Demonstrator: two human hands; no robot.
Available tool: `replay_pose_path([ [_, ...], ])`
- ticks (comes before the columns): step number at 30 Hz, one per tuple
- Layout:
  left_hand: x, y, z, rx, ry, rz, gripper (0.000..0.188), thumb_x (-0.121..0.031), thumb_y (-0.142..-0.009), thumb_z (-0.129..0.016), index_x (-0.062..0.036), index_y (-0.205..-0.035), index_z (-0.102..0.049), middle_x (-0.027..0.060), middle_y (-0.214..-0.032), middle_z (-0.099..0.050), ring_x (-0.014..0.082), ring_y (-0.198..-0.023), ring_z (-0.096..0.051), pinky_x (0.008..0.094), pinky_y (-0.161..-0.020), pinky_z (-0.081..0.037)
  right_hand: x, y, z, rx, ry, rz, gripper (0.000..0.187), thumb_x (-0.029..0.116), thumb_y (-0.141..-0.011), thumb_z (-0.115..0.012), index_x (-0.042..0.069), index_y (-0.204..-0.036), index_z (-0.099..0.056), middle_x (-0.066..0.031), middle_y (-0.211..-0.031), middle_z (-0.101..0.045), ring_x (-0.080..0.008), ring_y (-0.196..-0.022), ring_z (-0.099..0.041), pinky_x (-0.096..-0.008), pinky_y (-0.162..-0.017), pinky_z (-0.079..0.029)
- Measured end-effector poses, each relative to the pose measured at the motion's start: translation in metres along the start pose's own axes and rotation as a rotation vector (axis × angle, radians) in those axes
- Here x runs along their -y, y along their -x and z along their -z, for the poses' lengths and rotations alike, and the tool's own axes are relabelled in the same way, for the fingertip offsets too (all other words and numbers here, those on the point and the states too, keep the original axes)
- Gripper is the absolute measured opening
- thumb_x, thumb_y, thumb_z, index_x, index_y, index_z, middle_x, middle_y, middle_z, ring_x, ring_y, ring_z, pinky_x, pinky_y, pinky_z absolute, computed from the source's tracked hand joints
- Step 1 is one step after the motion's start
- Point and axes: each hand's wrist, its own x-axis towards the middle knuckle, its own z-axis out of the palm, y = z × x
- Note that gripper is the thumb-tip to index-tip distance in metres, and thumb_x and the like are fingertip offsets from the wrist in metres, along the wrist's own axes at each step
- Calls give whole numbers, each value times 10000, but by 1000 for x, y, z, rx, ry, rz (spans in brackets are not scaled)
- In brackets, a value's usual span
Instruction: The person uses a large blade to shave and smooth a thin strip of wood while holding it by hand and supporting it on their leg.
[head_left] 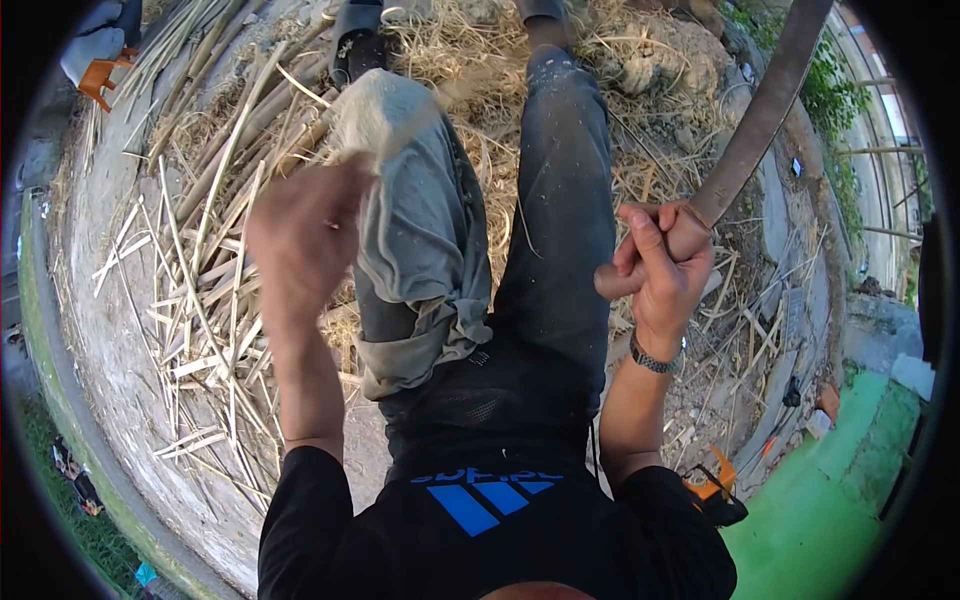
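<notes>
My right hand (pixel 665 260), with a metal-band watch on the wrist, is closed round the wooden handle (pixel 618 283) of a machete. Its long, dark blade (pixel 755 125) slants up and away to the far right. Over my left thigh my left hand (pixel 310 225) is smeared by motion, its fingers seemingly curled together. From the fingertips a blurred tan bamboo strip (pixel 425 118) runs up to the right, in front of my left knee. A greyish cloth (pixel 405 230) is draped over that knee and knotted at the thigh.
Split bamboo strips (pixel 215 350) and poles lie in a heap on my left. Curly shavings (pixel 450 45) cover the ground between and beyond my feet. An orange plastic chair (pixel 97 80) stands far left; another orange object (pixel 715 472) is near my right elbow, beside green ground (pixel 810 500).
</notes>
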Motion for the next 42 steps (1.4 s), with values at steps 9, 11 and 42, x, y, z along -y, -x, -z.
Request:
replay_pose_path([
  [9, 83, -62, 151, -956, 93, 224, 506, -269, -1121, -333, 158, -1105, -604, 304, -901, -736, 350, -814, -777, 352, -621, -658, -4, 15, -26, 196, 5, -123, 154, 17, -955, -686, 28, -900, -542, -187, -975, -739, -97, -568, -615, -228, -498, -466],
  [11, 45, -60, 124, -927, 321, 212, 528, -313, -1127, -358, 150, -1116, -611, 322, -970, -727, 386, -890, -769, 378, -670, -686, -8, 17, -37, 244, -16, -146, 144, 21, -959, -680, 22, -923, -541, -194, -1071, -727, -139, -690, -682, -246, -570, -536],
  [42, -56, 123, 61, 293, 1223, 774, 544, -418, -1020, -563, 86, -1199, -660, 239, -1164, -720, 351, -1067, -728, 442, -912, -590, -84, -73, 34, -73, -184, -248, 272, -91, -837, -713, 89, -894, -517, -180, -1264, -653, -141, -776, -568, -268, -724, -484],
])
